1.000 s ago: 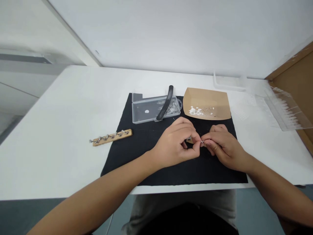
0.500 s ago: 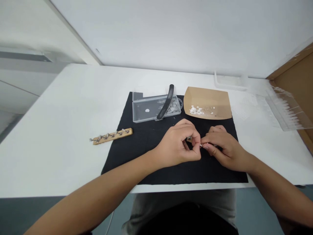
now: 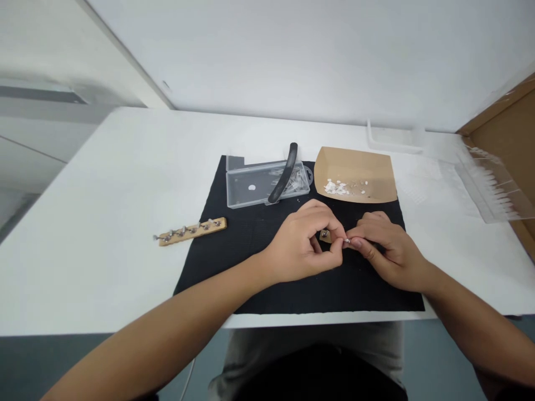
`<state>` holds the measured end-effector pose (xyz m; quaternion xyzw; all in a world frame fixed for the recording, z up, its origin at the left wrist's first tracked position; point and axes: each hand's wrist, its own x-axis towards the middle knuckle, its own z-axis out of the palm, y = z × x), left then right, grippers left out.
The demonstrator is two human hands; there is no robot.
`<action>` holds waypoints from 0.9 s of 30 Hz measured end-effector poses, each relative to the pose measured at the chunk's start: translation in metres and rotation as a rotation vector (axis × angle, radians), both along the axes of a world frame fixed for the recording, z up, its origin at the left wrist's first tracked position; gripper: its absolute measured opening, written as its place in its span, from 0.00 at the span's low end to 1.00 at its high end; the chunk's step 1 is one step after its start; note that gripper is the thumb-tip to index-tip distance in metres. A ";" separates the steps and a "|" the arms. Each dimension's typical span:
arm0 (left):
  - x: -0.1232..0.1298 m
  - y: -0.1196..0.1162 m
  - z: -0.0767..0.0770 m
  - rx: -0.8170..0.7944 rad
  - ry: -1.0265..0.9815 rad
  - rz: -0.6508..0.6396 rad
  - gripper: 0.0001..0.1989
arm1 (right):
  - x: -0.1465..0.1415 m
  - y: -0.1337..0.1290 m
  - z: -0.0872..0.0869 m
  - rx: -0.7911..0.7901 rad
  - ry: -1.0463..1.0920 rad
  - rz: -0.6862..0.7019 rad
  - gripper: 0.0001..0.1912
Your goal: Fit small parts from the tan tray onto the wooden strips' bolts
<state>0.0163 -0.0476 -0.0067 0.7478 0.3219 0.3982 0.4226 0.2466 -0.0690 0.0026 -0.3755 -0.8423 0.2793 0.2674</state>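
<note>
My left hand (image 3: 307, 240) is closed in a pinch, thumb and index finger on a small shiny metal piece (image 3: 346, 240), too small to name. My right hand (image 3: 387, 250) meets it from the other side, its thumb and index finger pressed together at the same piece. Between and beneath the fingers shows the end of a tan strip (image 3: 323, 236) with a metal bit on it; the hands cover most of it. Left of the hands lies a similar tan strip (image 3: 192, 231) carrying a row of several small metal fittings, partly on the black mat (image 3: 234, 256).
Behind the hands are a clear plastic box (image 3: 240, 195) with small clear pieces, a black curved bar (image 3: 285, 174) across it, and a cardboard tray (image 3: 355, 161) holding white bits. Clear trays (image 3: 395, 147) and a clear plastic rack (image 3: 487, 186) stand at the right.
Both hands have shifted slightly, the fingertips moving a little up and right. More of the tan strip's end shows between the fingers. The other objects stay in place.
</note>
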 end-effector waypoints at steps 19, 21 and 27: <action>0.001 0.003 -0.003 0.166 0.030 0.006 0.04 | -0.002 -0.002 0.001 -0.063 0.006 0.020 0.12; 0.001 0.002 -0.003 0.131 0.024 0.003 0.04 | -0.002 -0.002 0.001 -0.085 0.013 0.020 0.12; 0.000 0.003 -0.002 0.151 0.011 -0.025 0.04 | -0.001 -0.002 0.001 -0.115 0.062 0.049 0.12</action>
